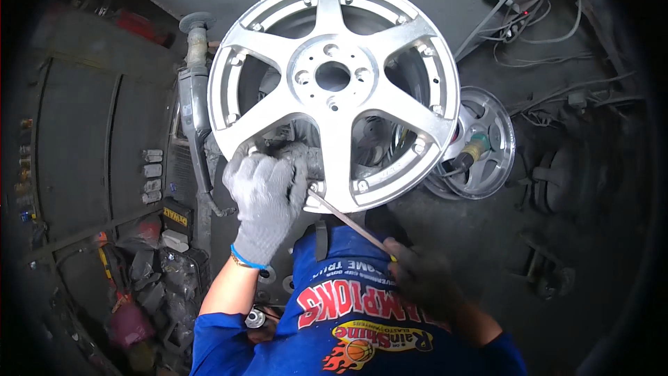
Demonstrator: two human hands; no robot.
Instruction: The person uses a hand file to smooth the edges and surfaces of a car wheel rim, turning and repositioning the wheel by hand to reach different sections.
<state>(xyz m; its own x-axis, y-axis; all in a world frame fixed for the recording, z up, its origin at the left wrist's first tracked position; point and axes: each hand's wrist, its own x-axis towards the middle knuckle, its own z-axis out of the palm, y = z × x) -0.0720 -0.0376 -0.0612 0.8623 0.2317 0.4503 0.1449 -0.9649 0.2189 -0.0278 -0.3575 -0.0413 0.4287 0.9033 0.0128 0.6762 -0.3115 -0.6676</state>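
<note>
A silver alloy wheel rim (337, 150) with several spokes faces up in front of me, its centre hole dark. My left hand (263, 191), in a grey knit glove with a blue band at the wrist, curls its fingers over the near left part of the rim. My right hand (424, 275), dark and partly in shadow, is closed round the near end of a thin, flat file-like tool (348, 221). That tool slants up to the left, its far end at the rim's near edge beside a small bolt and my left fingers. Its exact kind is unclear.
A long-bodied power tool (195, 101) with a round pad stands left of the rim. At right, a second wheel (502, 160) lies lower, with a green and yellow air tool (473, 151) on it. Loose cables (543, 63) tangle behind. Bags and a black case (177, 217) lie at left.
</note>
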